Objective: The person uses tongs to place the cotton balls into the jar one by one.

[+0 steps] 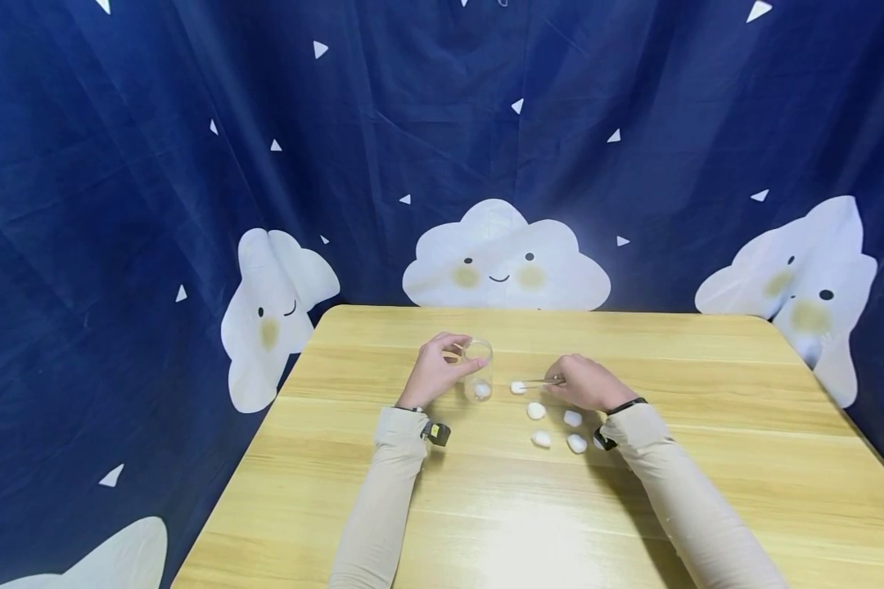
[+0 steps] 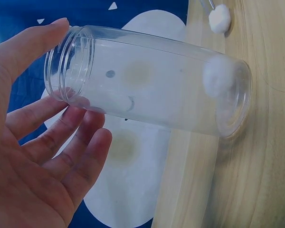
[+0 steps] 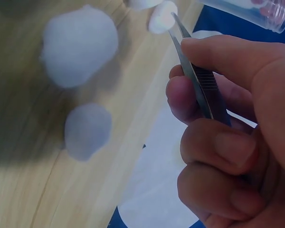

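My left hand (image 1: 439, 370) grips a clear plastic jar (image 1: 477, 364) by its threaded neck, thumb on one side and fingertips on the other. Inside, at the jar's bottom, lies one white cotton ball (image 2: 217, 77). The jar stands upright on the table, and no lid shows on its mouth. In my right hand (image 1: 585, 383) are metal tweezers (image 3: 199, 78), pinched between thumb and fingers. Their tips are at another cotton ball (image 3: 163, 17) just right of the jar; whether they squeeze it I cannot tell.
Several loose cotton balls (image 1: 535, 411) lie on the wooden table (image 1: 324, 474) in front of and below the right hand, one partly hidden by the wrist. A dark blue curtain (image 1: 442, 123) with cloud prints hangs behind the table's back edge.
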The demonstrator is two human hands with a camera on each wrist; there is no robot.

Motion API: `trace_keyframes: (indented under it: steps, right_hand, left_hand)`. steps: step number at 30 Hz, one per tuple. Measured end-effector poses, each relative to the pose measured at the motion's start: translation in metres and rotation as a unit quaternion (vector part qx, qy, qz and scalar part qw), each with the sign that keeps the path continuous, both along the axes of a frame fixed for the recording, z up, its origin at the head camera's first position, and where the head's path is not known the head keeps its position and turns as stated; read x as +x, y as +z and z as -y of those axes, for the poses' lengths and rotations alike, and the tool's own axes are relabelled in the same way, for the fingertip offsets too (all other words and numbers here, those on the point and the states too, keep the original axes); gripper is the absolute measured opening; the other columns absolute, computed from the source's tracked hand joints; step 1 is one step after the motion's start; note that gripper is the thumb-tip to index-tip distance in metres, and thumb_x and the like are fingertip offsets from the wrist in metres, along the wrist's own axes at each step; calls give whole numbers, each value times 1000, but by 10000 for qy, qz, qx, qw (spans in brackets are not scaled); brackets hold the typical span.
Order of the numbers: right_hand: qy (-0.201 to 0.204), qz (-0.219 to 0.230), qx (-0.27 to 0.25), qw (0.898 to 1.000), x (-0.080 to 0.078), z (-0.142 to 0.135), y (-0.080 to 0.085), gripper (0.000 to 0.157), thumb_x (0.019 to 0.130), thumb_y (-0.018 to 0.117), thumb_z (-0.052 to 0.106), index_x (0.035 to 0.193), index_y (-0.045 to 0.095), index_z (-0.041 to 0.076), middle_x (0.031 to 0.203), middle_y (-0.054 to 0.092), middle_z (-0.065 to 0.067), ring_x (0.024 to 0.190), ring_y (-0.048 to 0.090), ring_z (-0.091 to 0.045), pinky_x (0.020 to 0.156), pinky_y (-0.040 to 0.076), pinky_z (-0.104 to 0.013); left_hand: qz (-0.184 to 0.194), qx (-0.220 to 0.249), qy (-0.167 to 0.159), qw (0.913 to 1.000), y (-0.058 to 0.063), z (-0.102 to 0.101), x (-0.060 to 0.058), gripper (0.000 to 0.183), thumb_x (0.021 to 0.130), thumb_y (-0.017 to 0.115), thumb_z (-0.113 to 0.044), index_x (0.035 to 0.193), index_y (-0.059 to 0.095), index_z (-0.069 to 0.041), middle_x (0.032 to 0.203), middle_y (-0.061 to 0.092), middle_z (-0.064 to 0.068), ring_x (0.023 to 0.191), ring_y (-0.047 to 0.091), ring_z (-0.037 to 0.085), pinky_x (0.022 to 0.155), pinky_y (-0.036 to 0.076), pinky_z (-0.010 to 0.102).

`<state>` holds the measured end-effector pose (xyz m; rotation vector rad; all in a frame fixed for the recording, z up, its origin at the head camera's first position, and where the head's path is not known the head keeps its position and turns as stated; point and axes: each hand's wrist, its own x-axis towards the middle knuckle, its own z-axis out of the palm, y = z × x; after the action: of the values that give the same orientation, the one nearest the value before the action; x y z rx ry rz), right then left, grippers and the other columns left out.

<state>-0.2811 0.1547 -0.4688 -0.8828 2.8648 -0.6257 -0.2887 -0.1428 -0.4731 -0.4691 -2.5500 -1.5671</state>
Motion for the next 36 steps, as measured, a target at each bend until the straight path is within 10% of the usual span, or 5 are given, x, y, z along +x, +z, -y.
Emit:
trace_keyframes:
  steps: [36]
  right_hand:
    - [215,-326,121,9992,2,-2,1,11,92,75,10,86,84,13,75,75,4,60,49,-6,57,38,-23]
  left_hand:
    - [-32,13,-24,10000,-1,0,-1,56,83,87,-39,129,71,-11,128,70,5,109,67,22,96,60,39]
